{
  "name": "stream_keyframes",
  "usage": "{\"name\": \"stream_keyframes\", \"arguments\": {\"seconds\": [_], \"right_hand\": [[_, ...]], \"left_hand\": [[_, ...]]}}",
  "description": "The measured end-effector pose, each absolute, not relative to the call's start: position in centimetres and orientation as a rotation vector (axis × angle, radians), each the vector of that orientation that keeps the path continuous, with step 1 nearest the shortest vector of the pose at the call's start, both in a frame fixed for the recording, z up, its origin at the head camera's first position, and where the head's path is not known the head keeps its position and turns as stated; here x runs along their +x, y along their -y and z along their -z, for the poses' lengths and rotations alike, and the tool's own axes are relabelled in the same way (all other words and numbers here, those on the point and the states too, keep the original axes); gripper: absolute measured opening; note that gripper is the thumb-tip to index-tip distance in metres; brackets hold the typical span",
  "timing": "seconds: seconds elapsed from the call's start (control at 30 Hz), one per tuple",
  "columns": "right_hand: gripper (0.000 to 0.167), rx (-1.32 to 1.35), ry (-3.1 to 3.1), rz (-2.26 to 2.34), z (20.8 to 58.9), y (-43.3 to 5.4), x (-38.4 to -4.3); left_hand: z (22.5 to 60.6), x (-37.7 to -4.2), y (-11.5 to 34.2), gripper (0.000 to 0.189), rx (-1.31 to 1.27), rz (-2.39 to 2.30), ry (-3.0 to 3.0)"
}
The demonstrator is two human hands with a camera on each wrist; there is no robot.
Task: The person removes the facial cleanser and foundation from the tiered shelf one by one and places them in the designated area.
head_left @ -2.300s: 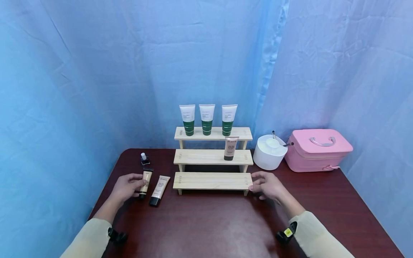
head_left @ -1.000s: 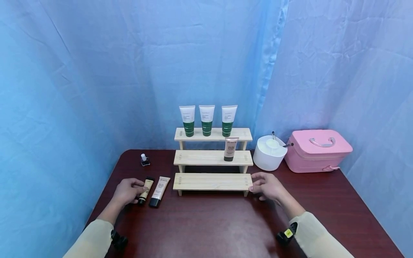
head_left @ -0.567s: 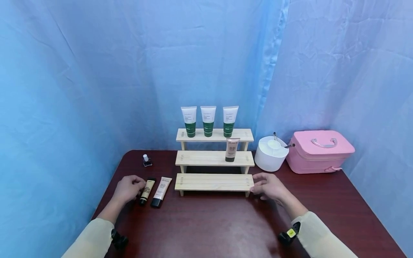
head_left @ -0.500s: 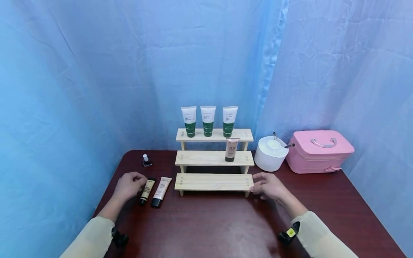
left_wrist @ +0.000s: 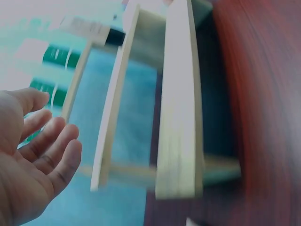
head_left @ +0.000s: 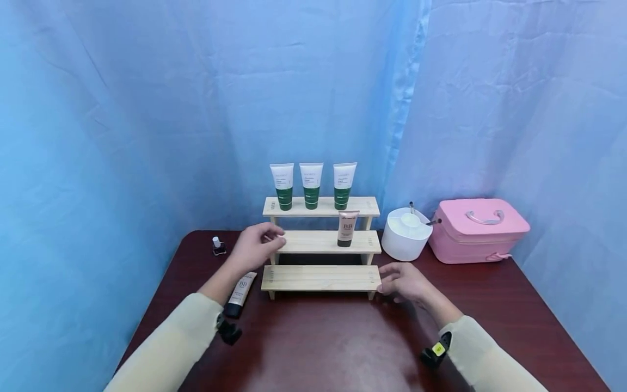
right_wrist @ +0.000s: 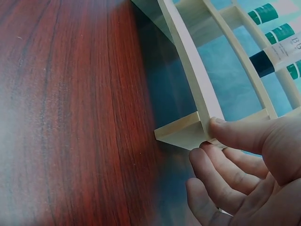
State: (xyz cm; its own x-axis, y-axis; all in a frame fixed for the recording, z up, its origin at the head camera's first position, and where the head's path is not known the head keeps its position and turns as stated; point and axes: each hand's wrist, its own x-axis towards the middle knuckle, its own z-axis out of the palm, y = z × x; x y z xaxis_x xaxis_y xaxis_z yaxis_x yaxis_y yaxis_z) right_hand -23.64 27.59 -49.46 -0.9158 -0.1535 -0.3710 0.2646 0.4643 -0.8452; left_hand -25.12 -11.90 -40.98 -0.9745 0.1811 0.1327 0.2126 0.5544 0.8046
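My left hand [head_left: 253, 246] is over the left end of the middle step of a wooden three-step display rack [head_left: 313, 276]. In the left wrist view its palm faces up with loosely bent fingers and nothing in them. My right hand [head_left: 407, 282] pinches the right end of the bottom step, thumb on the edge and fingers below it, as the right wrist view shows. A BB cream tube [head_left: 348, 227] stands cap down on the middle step. Three white-and-green tubes [head_left: 311, 185] line the top step. Another BB cream tube [head_left: 241, 293] lies on the table beside my left forearm.
A small dark bottle with a white cap [head_left: 218, 247] is at the table's back left. Right of the rack stand a white round organizer [head_left: 405, 239] holding brushes and a pink case [head_left: 482, 231] with a handle. Blue curtains [head_left: 196, 109] hang behind the table.
My left hand has left the gold-coloured tube and moved right and back to the rack's middle step. That tube is now hidden from view behind my forearm. My right hand has kept its place.
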Motion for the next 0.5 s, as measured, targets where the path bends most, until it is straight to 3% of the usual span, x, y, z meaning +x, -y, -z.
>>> {"name": "stream_keyframes", "arguments": {"seconds": [0.23,0.5], "right_hand": [[0.057,0.111,-2.368,1.382,49.2,-27.1,-23.6],[0.053,0.133,-2.414,1.34,48.9,-26.8,-23.4]], "left_hand": [[41.2,-26.9,6.0,0.029,-0.487,1.55,2.729],[41.2,-27.9,2.3,0.037,-0.535,1.649,2.712]]}}
